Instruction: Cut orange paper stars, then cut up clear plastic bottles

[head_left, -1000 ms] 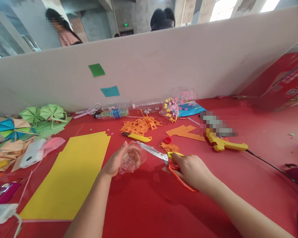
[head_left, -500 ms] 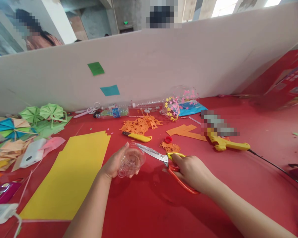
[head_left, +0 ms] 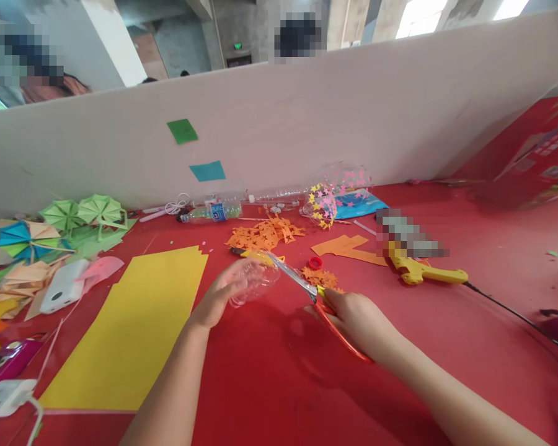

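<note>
My left hand (head_left: pixel 216 300) grips a clear plastic bottle piece (head_left: pixel 253 280), tilted on its side just above the red table (head_left: pixel 270 384). My right hand (head_left: pixel 356 322) is closed on orange-handled scissors (head_left: pixel 307 288). Their metal blades point up and left and meet the rim of the plastic piece. A yellow utility knife (head_left: pixel 255 254) lies just behind the plastic piece. Orange paper stars (head_left: pixel 318 275) and a small red bottle cap (head_left: pixel 315 262) lie beside the scissors.
A large yellow paper sheet (head_left: pixel 134 328) lies left. Folded paper fans (head_left: pixel 65 217) and a white device (head_left: pixel 65 286) sit far left. A yellow glue gun (head_left: pixel 423 271) with its cord lies right. A water bottle (head_left: pixel 211 212), star-covered plastic dome (head_left: pixel 323 204) and orange scraps (head_left: pixel 263 234) line the white partition (head_left: pixel 307 124).
My left hand has tipped the plastic piece from mouth-towards-me onto its side and raised it a little. The scissors have swung upward, blades now against its rim.
</note>
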Demonstrator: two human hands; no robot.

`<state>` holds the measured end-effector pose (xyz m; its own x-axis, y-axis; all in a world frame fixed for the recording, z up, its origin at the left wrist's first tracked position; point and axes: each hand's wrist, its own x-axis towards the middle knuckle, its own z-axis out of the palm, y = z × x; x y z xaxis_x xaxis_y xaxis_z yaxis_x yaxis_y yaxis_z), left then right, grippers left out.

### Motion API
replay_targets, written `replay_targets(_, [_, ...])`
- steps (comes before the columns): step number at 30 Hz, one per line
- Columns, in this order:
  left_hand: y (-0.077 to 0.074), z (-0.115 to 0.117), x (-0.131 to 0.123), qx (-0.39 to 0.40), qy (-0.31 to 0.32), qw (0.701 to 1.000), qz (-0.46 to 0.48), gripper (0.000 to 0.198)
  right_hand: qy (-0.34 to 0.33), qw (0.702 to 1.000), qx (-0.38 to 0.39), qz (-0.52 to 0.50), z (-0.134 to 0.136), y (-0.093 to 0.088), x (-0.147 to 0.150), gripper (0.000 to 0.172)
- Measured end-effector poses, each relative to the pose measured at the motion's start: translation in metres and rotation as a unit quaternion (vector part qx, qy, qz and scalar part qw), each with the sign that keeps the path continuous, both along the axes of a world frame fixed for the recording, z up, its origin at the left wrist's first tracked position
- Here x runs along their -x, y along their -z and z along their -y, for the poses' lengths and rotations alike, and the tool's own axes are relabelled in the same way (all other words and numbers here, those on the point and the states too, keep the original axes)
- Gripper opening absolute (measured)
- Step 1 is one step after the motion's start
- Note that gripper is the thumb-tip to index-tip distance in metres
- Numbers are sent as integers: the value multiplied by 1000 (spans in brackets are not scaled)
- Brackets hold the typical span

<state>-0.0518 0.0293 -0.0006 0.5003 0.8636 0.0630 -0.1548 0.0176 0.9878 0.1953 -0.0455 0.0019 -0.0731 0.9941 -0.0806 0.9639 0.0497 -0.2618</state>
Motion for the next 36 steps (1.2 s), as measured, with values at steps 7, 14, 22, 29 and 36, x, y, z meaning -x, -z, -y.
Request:
replay_targets(7, [12,11,-26,-84,-220,970,-58,41,-11,1000,-8,10,5,3,7,39])
replay_targets(14, [9,16,-24,-106,-160,979,-73,44,-37,997,-50,41,4,9,4,39])
replay_targets(22, [7,16,-25,-78,-144,986,-37,46,-54,996,-59,40,3,6,-2,38])
replay_targets(29, [9,12,-23,-64,-128,989,-22,45,-47,997,-48,33,1,6,-1,34])
replay_targets(36, [10,9,-21,-32,-109,994,0,48,-45,997,-48,28,1,9,0,30])
